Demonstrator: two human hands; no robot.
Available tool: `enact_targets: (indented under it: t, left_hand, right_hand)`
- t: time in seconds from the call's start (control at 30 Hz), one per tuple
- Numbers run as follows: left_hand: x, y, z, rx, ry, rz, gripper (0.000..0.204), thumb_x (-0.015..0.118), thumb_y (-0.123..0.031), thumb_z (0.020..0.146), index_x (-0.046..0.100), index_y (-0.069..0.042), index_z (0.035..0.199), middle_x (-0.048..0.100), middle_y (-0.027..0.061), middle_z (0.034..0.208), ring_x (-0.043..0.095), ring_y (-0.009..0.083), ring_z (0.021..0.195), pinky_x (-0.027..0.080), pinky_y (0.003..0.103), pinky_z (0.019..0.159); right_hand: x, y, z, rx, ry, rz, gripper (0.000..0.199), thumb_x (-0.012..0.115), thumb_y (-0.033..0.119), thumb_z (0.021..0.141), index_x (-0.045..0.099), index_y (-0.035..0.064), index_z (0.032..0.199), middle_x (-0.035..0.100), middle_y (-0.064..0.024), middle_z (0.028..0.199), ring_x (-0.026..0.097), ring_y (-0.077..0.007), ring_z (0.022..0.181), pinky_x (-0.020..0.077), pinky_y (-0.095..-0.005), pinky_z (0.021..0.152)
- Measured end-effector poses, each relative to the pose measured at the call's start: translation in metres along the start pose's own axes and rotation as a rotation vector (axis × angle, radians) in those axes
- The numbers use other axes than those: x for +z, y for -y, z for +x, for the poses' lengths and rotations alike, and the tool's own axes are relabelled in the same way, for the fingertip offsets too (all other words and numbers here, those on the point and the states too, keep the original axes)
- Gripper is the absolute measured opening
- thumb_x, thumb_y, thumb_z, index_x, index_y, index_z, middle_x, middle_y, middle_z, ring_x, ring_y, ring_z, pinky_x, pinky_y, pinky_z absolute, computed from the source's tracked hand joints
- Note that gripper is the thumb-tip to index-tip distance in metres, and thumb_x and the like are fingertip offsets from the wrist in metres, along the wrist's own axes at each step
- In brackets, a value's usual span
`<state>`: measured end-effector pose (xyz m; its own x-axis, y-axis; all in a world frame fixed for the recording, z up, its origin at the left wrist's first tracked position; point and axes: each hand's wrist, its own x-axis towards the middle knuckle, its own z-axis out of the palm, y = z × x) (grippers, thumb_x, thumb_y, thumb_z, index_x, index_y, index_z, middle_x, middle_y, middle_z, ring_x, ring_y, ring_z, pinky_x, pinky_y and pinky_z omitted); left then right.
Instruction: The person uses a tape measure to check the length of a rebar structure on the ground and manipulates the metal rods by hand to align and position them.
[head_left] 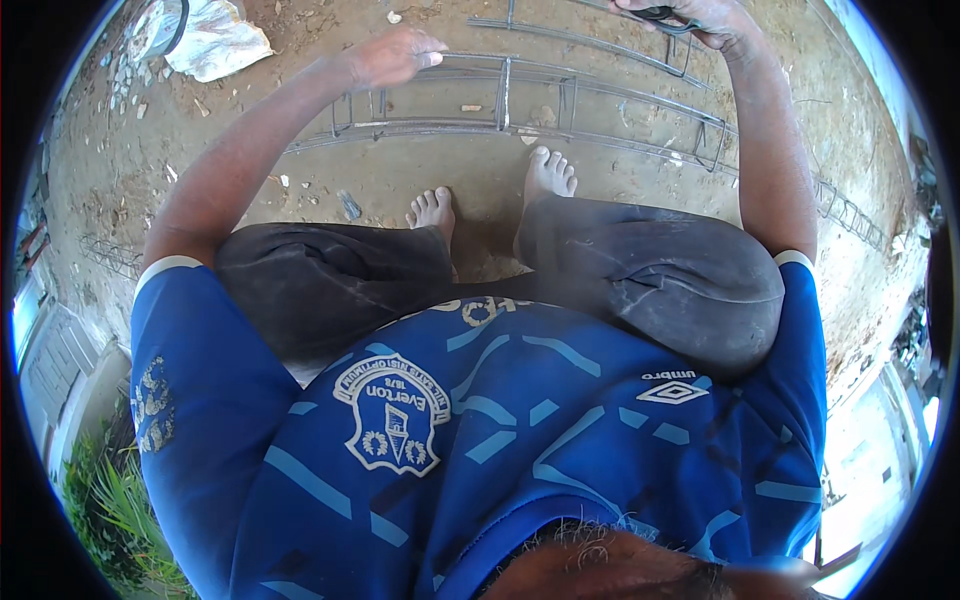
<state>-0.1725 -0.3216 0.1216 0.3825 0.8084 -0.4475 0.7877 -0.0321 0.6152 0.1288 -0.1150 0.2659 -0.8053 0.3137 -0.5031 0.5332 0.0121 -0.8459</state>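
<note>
Tool (655,13) gripped in right hand (690,20) at the upper edge – fingers closed about its dark handle, the working end not made out. Left hand (398,58) held out over the far rod of the cage (506,92), fingers together and pointed rightward; whether anything is pinched there, or the rod touched, cannot be told. The cage – thin steel rods joined by upright ties – is laid across the ground (330,185), beyond the feet and below both hands in view. More rods (590,41) are seen beyond it, near the right hand. Bare left foot (431,208) and right foot (550,175) are planted on the near side, the right one's toes just beside the near rod. Dark trousers (690,270) and a blue shirt (500,420) are worn. At upper left, a white sack (215,45) is set beside a bucket (155,27); at lower left, green plants (125,500) are noted.
</note>
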Motion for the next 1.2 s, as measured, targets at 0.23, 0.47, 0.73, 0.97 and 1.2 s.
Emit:
enact_targets:
  t: [0.23, 0.47, 0.73, 0.97, 1.2]
  left_hand:
    - [-0.001, -0.011, -0.013, 0.016, -0.037, 0.151, 0.039, 0.046, -0.029, 0.103, 0.058, -0.001, 0.128, 0.061, 0.0193, 0.127, 0.057, 0.0364, 0.117, 0.044, 0.042, 0.103]
    - [-0.006, -0.012, -0.007, 0.006, -0.01, 0.179, 0.04, 0.048, -0.03, 0.102, 0.057, -0.002, 0.129, 0.061, 0.0192, 0.127, 0.057, 0.0364, 0.117, 0.045, 0.043, 0.103]
    - [-0.009, 0.003, -0.016, 0.058, -0.147, 0.192, 0.065, 0.072, -0.043, 0.085, 0.055, -0.006, 0.135, 0.064, 0.0173, 0.122, 0.06, 0.029, 0.113, 0.046, 0.039, 0.1]
    - [-0.105, -0.051, -0.026, -0.029, -0.294, -0.469, 0.059, 0.072, -0.033, 0.087, 0.055, -0.006, 0.137, 0.068, 0.0102, 0.118, 0.063, 0.0188, 0.105, 0.05, 0.033, 0.093]
    - [-0.14, -0.1, -0.056, -0.032, -0.448, -0.811, 0.033, 0.078, -0.011, 0.081, 0.068, 0.007, 0.108, 0.071, 0.0084, 0.091, 0.066, 0.0141, 0.075, 0.053, 0.026, 0.068]
  right_hand:
    - [0.007, 0.002, -0.001, 0.058, -0.039, -0.124, 0.019, 0.072, 0.013, 0.078, 0.055, 0.0117, 0.07, 0.047, 0.0064, 0.061, 0.043, -0.0059, 0.055, 0.0333, -0.0254, 0.048]
    - [0.008, -0.005, -0.003, 0.005, 0.007, -0.105, 0.017, 0.075, 0.012, 0.074, 0.059, 0.0101, 0.078, 0.049, 0.0064, 0.063, 0.042, -0.0058, 0.053, 0.0315, -0.024, 0.047]
    - [0.044, -0.032, 0.019, -0.114, 0.043, 0.175, 0.081, 0.079, 0.017, 0.063, 0.052, 0.0011, 0.137, 0.063, -0.0061, 0.11, 0.058, -0.0156, 0.095, 0.0486, -0.0272, 0.087]
    - [0.067, 0.04, 0.014, -0.194, 0.079, -0.354, 0.081, 0.081, 0.015, 0.062, 0.054, 0.0063, 0.138, 0.064, -0.0096, 0.119, 0.058, -0.0145, 0.1, 0.0485, -0.0289, 0.088]
    - [0.088, 0.107, 0.032, -0.257, -0.103, -0.492, 0.079, 0.084, 0.027, 0.059, 0.059, 0.004, 0.13, 0.066, -0.0137, 0.111, 0.061, -0.0233, 0.102, 0.0472, -0.0338, 0.093]
